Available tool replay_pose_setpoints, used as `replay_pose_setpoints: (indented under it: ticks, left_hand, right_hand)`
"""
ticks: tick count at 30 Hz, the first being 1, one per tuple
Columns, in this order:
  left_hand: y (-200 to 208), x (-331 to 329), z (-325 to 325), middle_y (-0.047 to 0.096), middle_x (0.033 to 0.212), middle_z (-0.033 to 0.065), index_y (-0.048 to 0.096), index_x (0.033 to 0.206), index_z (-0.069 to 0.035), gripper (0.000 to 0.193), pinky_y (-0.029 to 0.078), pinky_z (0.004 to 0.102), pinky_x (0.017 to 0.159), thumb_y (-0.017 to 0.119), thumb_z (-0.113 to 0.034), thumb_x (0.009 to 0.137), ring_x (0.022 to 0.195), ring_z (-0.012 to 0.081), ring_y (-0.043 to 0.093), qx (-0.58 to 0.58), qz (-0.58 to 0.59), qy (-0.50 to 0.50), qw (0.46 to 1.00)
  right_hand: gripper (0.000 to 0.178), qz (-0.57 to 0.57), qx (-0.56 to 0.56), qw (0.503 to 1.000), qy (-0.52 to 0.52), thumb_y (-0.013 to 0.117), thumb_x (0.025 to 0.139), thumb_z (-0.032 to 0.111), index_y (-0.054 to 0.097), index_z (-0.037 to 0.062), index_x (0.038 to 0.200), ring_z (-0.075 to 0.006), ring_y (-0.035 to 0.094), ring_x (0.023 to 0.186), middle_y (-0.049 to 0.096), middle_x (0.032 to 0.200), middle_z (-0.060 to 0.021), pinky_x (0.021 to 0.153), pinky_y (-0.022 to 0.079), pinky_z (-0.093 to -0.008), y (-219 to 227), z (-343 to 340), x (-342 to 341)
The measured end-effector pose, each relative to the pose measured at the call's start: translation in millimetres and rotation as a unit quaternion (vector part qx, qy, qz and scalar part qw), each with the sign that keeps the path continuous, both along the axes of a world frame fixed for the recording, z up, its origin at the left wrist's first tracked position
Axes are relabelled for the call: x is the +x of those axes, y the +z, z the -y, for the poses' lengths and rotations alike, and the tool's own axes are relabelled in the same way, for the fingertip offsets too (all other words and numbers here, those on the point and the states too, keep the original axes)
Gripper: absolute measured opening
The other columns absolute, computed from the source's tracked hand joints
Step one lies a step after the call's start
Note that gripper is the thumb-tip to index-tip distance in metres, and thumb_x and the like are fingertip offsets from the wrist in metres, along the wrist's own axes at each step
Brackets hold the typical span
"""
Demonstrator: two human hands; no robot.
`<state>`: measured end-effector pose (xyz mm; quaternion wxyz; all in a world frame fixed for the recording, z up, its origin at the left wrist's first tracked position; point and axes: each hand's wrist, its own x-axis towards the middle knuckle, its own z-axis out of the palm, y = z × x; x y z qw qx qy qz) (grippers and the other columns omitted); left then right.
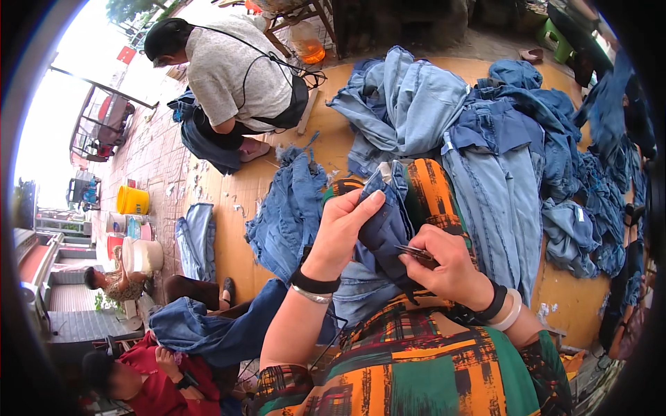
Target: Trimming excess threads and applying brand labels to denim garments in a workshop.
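Observation:
My left hand [338, 232] pinches the edge of a dark blue denim garment [380, 232] that lies over my lap. In my right hand [449, 262] is a pair of small dark metal thread snips [412, 251], their tips pointing left against the denim. Whether the blades touch a thread is too small to tell. Lighter blue denim [361, 288] spreads beneath the held piece. Close by on the left is a crumpled pair of jeans [291, 204], and long light-blue jeans [489, 201] stretch out on the right.
Cardboard [232, 239] covers the ground. Heaped denim [409, 97] lies ahead, with more denim [579, 229] at right. One person [239, 76] sits ahead left; another in red [149, 374] handles denim at lower left. A yellow bucket [132, 200] and white bucket [144, 255] stand left.

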<state>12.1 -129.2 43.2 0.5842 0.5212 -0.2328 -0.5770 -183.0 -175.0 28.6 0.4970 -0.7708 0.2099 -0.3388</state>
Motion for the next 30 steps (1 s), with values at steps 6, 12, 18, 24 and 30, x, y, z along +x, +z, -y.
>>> replay_pose_setpoints:
  ticks: [6,12,18,24,30]
  left_hand:
    - [5.1,32.7,-0.3,0.068,0.085,0.0013,0.066,0.099,0.001,0.021,0.052,0.0208,0.062,0.062,-0.019,0.096,0.071,0.0057,0.064,0.054,0.004,-0.047,0.997]
    - [-0.5,31.1,-4.3,0.068,0.085,0.0009,0.065,0.101,0.001,0.022,0.052,0.0207,0.064,0.060,-0.021,0.097,0.072,0.0060,0.064,0.053,-0.020,-0.053,0.997]
    - [4.8,22.9,-6.5,0.067,0.085,0.0007,0.064,0.097,-0.001,0.021,0.051,0.0197,0.064,0.061,-0.022,0.097,0.071,0.0046,0.062,0.045,-0.020,-0.052,0.997]
    - [2.8,5.9,-1.9,0.067,0.085,0.0003,0.065,0.095,-0.001,0.022,0.050,0.0200,0.063,0.061,-0.022,0.097,0.070,0.0039,0.061,0.031,-0.037,-0.060,0.997]
    - [3.9,-5.3,0.3,0.068,0.087,0.0008,0.066,0.097,0.000,0.021,0.050,0.0196,0.065,0.061,-0.021,0.097,0.073,0.0040,0.061,0.041,-0.062,-0.044,0.996]
  right_hand:
    - [0.017,0.002,-0.021,0.999,0.044,0.072,0.075,0.002,0.057,0.0012,0.082,-0.0249,0.058,0.055,0.054,0.071,-0.0094,0.049,0.046,-0.0316,6.0,-3.1,6.8]
    - [0.017,0.005,-0.044,0.998,0.047,0.072,0.076,0.003,0.056,0.0028,0.082,-0.0234,0.055,0.052,0.053,0.071,-0.0082,0.045,0.042,-0.0325,1.2,-1.7,11.0]
    - [0.015,0.016,-0.002,1.000,0.019,0.071,0.079,0.002,0.057,0.0015,0.085,-0.0198,0.053,0.051,0.053,0.073,-0.0086,0.047,0.041,-0.0309,17.6,5.0,12.8]
    - [0.014,0.025,-0.061,0.997,-0.031,0.070,0.079,0.000,0.059,0.0012,0.089,-0.0201,0.058,0.057,0.056,0.076,-0.0087,0.051,0.045,-0.0301,18.7,12.6,14.5]
    - [0.015,-0.007,-0.117,0.993,-0.026,0.071,0.077,0.000,0.060,0.0044,0.087,-0.0225,0.062,0.061,0.058,0.076,-0.0071,0.052,0.048,-0.0319,24.0,16.2,7.5]
